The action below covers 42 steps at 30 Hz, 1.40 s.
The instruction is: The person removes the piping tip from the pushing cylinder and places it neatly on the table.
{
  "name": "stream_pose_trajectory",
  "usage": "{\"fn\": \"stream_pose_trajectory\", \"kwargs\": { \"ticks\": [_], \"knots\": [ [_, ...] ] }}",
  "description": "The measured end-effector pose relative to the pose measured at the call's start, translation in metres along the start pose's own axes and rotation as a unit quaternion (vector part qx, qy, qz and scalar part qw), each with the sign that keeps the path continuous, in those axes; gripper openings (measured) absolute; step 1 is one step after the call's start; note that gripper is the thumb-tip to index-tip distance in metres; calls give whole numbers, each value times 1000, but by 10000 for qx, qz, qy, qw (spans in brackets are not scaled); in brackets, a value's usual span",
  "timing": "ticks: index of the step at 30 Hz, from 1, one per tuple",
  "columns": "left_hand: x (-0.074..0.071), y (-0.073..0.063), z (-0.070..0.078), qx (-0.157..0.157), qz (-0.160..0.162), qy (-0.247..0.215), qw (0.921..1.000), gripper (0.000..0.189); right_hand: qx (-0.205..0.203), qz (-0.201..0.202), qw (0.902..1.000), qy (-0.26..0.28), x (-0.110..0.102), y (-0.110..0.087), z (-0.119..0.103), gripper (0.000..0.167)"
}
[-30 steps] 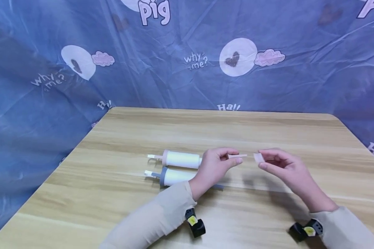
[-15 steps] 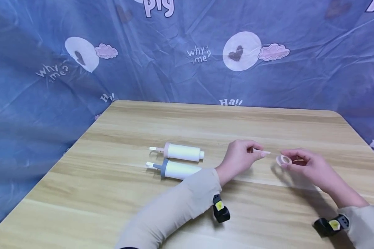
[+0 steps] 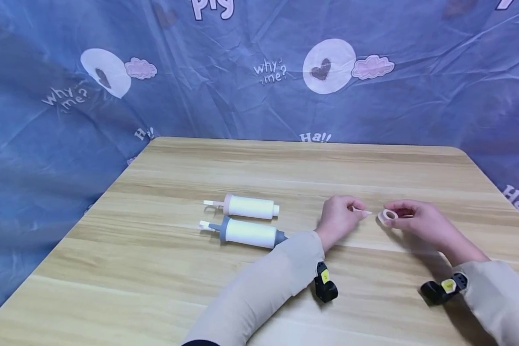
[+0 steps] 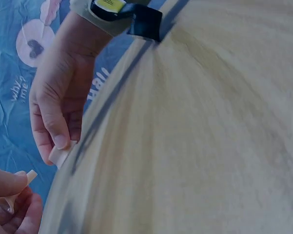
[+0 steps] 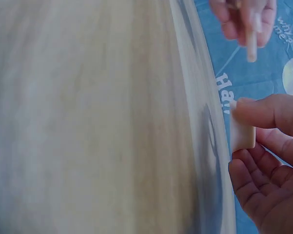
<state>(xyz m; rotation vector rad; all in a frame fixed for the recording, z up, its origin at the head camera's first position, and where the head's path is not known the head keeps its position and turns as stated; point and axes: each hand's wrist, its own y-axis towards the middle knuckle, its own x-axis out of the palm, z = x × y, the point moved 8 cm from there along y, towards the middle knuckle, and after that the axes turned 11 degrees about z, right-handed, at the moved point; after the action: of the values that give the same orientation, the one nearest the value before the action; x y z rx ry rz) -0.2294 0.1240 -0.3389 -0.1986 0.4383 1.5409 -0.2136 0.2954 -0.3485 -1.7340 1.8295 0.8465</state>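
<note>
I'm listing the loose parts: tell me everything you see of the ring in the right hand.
The ring is pale and smooth-looking, perhaps plastic, with a broad wall and a round opening. The right hand pinches it with thumb and fingers above the table, its opening turned partly toward the head camera. It does not touch the left hand.

I seem to be in a makeshift filming corner; whether that is in a home or a workplace, I cannot tell. My table (image 3: 112, 269) has a pale wood-grain top with rounded far corners. Behind the table and along both its sides hangs a creased blue sheet (image 3: 225, 96) printed with pink clouds, hearts and "why me?". Over the table, I wear small black cameras (image 3: 326, 289) at both sleeve cuffs (image 3: 300, 252).
</note>
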Motion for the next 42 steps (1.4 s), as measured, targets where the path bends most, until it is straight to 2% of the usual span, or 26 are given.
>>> {"fn": "stream_pose_trajectory", "kwargs": {
  "ticks": [4, 12, 19, 32, 42],
  "knots": [
    [4, 2, -4, 10, 73, 183, 9998, 6, 68, -105, 9999, 27, 3, 2, 3, 54],
    [15, 7, -11, 2, -5, 444, 9990, 7, 59, -298, 9995, -29, 6, 6, 6, 52],
    [15, 10, -16, 17, 19, 557, 9984, 9, 141, -326, 9994, -18, 7, 9, 5, 54],
    [18, 11, -14, 622, -194, 1116, 9916, 11, 160, -296, 9989, 335, 9, 4, 11, 54],
    [19, 13, -16, 574, -304, 1186, 9908, 15, 348, -445, 9977, 369, 13, 6, 12, 58]
  ]
}}
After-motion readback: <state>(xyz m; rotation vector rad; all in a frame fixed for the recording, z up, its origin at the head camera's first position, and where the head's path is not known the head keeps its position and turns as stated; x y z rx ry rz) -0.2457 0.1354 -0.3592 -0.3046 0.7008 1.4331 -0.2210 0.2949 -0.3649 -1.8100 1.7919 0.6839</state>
